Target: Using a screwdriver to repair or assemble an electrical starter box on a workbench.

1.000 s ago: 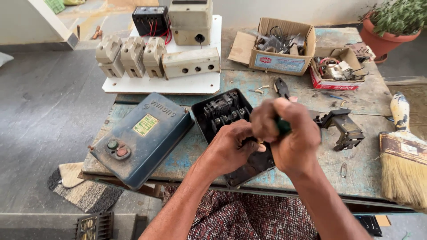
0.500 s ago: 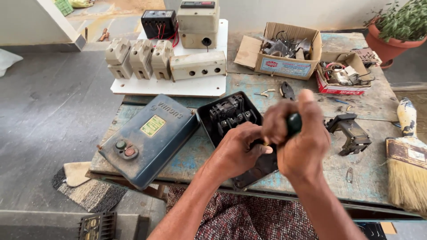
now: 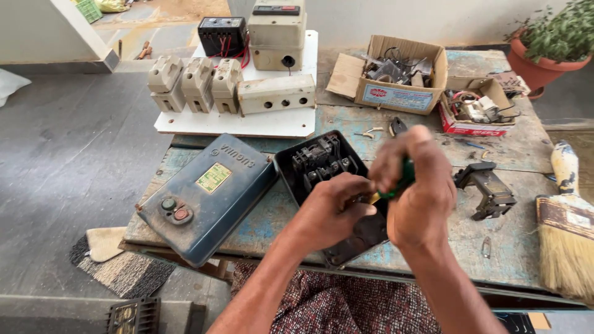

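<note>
Green-handled screwdriver (image 3: 402,179) sits lower against the open black switch box (image 3: 328,179) than a moment ago, when the right hand (image 3: 414,198) held it tipped up higher; both hands have drawn in closer over the box. The right hand is curled tight around the handle. The left hand (image 3: 331,210) is half-closed, fingertips pinching near the tool's yellow neck, though what they grip I cannot tell. The box lies on the worn blue-painted wooden desk (image 3: 495,253), beside its blue metal lid (image 3: 207,195) with two buttons.
</note>
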